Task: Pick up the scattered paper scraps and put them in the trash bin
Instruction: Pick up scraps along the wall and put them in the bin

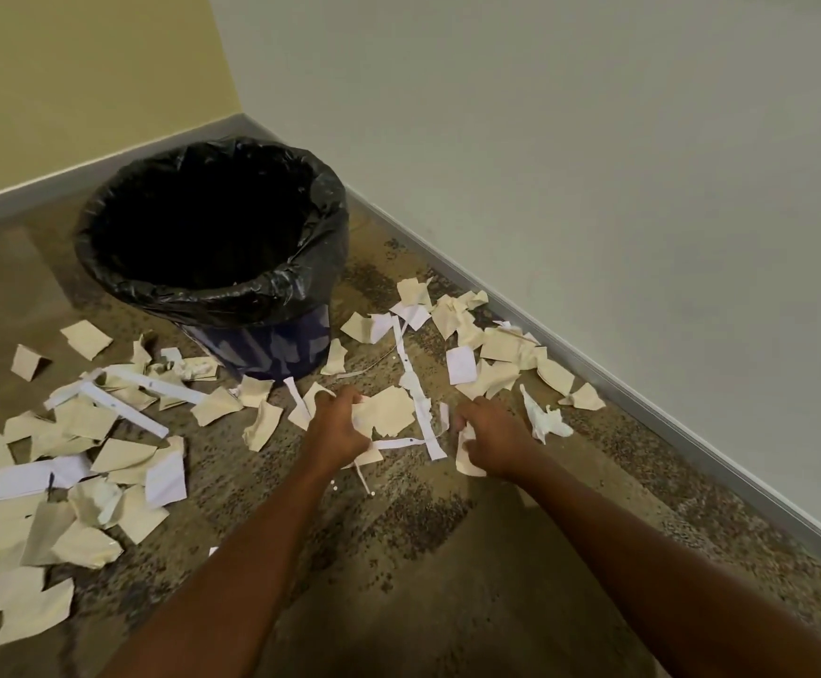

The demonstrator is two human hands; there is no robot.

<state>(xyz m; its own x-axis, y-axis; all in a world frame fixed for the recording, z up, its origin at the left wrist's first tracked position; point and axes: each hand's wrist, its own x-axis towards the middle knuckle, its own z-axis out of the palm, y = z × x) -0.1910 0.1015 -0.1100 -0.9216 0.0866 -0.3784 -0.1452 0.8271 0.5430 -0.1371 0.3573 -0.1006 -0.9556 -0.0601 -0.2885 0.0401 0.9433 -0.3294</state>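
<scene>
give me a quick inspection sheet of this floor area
surface: speckled brown floor, littered.
job's things: paper scraps, cream and white, lie left, right and in front of trash bin, black-lined, upright in the corner.
clutter: nothing seen.
grippers: left hand grips scraps; right hand grips one scrap.
cables: nothing seen.
surroundings: yellow wall and pale wall meet behind the bin; grey baseboard.

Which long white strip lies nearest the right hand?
The strip running from the trash bin down to just left of the right hand; the others lie left of the bin.
</scene>
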